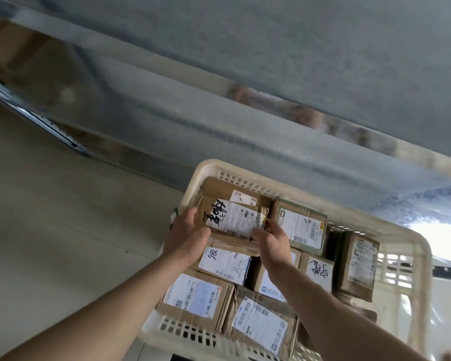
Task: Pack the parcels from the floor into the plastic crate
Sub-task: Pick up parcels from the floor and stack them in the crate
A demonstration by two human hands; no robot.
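Both hands grip one cardboard parcel (233, 220) above the far left corner of the cream plastic crate (417, 256). The left hand (186, 237) curls around the parcel's left edge, fingers bent and thumb against the near side; the right hand (271, 238) closes on its right end, fingers wrapped under and over the corner. The parcel carries a white shipping label with black marker scrawl (unreadable from here). Just beyond the hands another brown box (235, 192) lies against the crate's far wall. Right of the right hand sits a green-edged box (301, 226). Beneath and nearer than both wrists, labelled cardboard parcels (223, 264) fill the crate floor edge to edge.
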